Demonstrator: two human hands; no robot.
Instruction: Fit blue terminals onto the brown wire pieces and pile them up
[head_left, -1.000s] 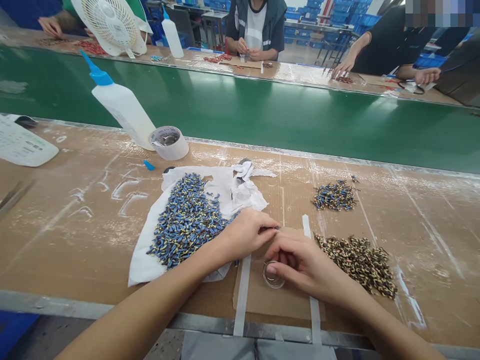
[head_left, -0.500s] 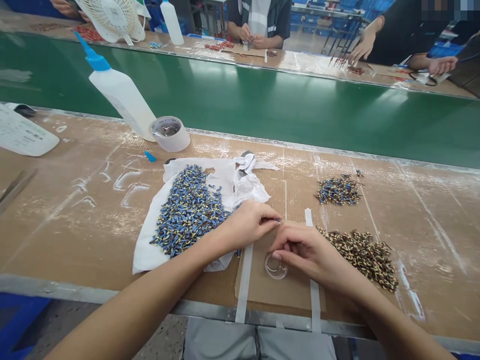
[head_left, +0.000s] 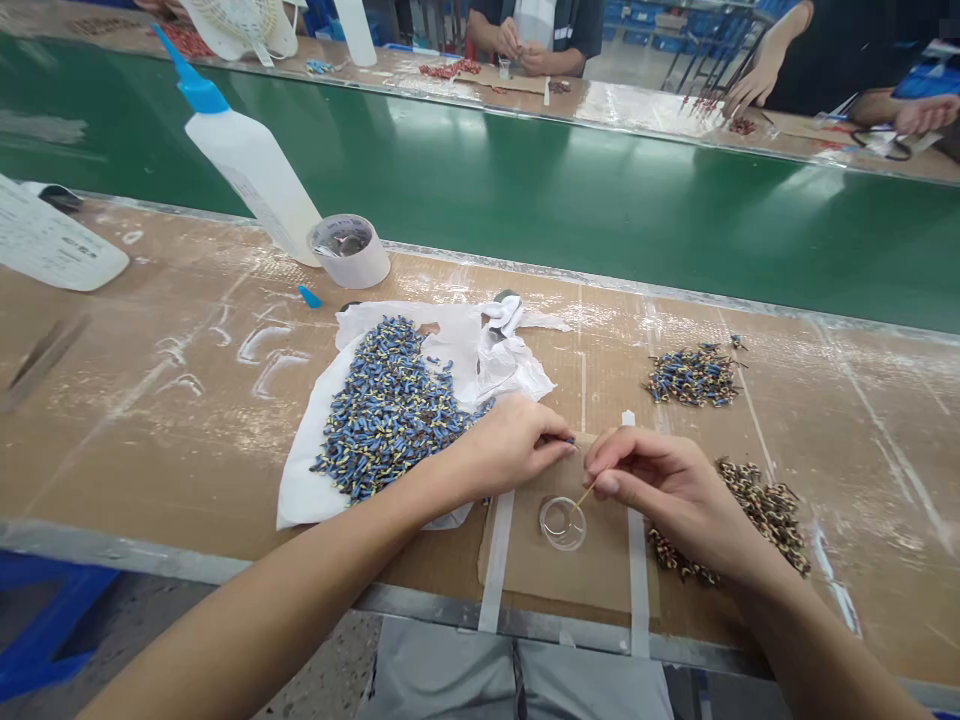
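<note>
My left hand point(head_left: 521, 448) pinches a small blue piece point(head_left: 571, 440) at its fingertips, mostly hidden by the fingers. Between the thumb and fingers of my right hand point(head_left: 660, 485) is a thin wooden toothpick point(head_left: 586, 494), its lower tip inside a small clear cup point(head_left: 562, 524). The cup stands on a cardboard sheet point(head_left: 540, 580) held by white tape strips. Left of it, a heap of small blue and yellow pieces point(head_left: 397, 410) lies on a white cloth point(head_left: 300, 490). Beside my right hand spreads a pile of dark and cream pieces point(head_left: 761, 515).
A smaller blue-and-dark pile point(head_left: 694, 375) lies farther back. At the back left are a white squeeze bottle point(head_left: 251, 175), a tape roll point(head_left: 352, 252) and a blue cap point(head_left: 309, 297). Beyond the green belt point(head_left: 480, 190), other people work at a bench.
My right hand has moved away from my left fingertips, and its toothpick now shows dipping into the cup. The camera view has shifted slightly.
</note>
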